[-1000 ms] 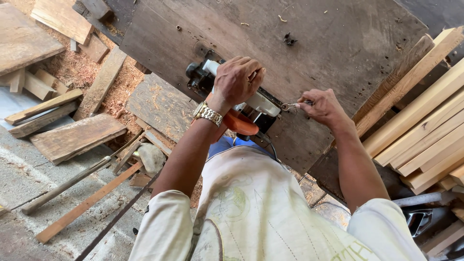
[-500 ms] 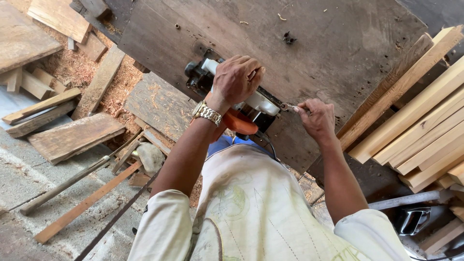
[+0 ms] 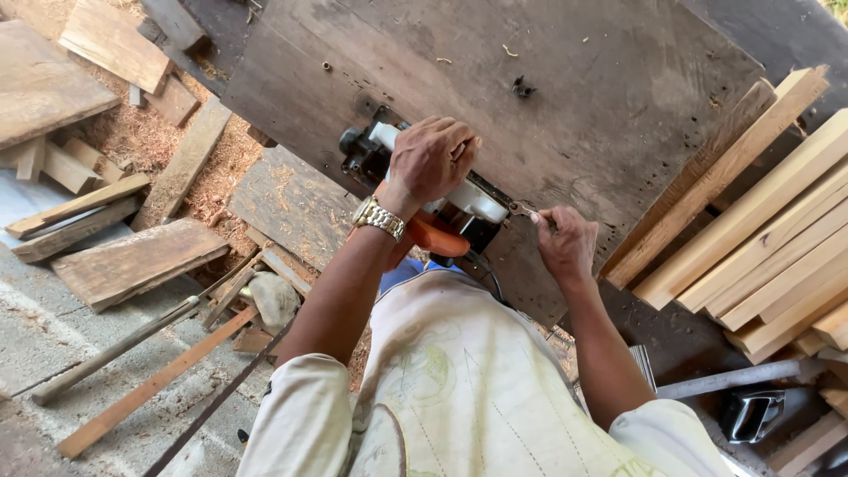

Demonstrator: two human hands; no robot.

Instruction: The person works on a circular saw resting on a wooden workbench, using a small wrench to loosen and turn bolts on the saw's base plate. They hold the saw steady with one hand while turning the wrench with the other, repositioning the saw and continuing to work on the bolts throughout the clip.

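Right now your left hand (image 3: 433,161) is curled in a closed grip over the top of the power tool (image 3: 430,201), a white-and-black machine with an orange handle that sits at the near edge of the dark wooden surface (image 3: 565,106). The fingers wrap down over the white housing and the knuckles face up; a gold wristwatch (image 3: 380,217) rides on that wrist, just above the orange part. Your right hand (image 3: 565,244) is pinched shut on a small metal piece (image 3: 526,210) sticking out beside the tool's right end; it is too small to tell what it is. The two hands are near each other, with the tool's white body between them.

To your right, pale wooden battens (image 3: 760,238) lean in a stack against the surface. To your left, weathered board offcuts (image 3: 132,261) and sawdust (image 3: 221,168) lie on the floor, with a long metal bar (image 3: 115,349) among them.

Compared with a second ago, your left hand has stayed clamped on the tool in the same spot. Your right hand has drawn back toward your body and a little lower, while keeping its pinch on the metal piece.
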